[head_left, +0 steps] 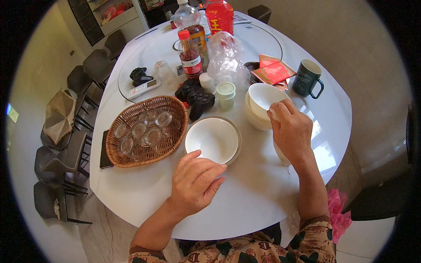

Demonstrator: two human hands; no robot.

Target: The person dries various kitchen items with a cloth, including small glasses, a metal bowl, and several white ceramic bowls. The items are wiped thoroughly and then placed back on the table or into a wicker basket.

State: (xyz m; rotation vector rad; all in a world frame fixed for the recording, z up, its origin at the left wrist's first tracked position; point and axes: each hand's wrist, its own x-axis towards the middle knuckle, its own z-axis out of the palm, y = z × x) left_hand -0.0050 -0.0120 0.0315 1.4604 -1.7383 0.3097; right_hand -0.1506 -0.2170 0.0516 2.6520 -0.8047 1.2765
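Observation:
A white bowl (pixel 212 140) sits in the middle of the table, with the rim of another dish showing beneath its right side. Over its near edge is my left hand (pixel 196 182), fingers loosely stretched and holding nothing. To the right, my right hand (pixel 293 129) is closed, fingertips pinched around a small pale thing that I cannot make out. Just behind those fingers stands a stack of white bowls (pixel 258 111). Another pale dish (pixel 280 154) shows partly below the right hand, mostly hidden by it.
A wicker basket (pixel 113 151) of small glass cups stands left, beside a dark phone (pixel 105 149). Behind are a black game controller (pixel 196 97), a green jar (pixel 226 96), bottles (pixel 190 57) and a plastic bag (pixel 226 59). A dark mug (pixel 307 78) stands at the right.

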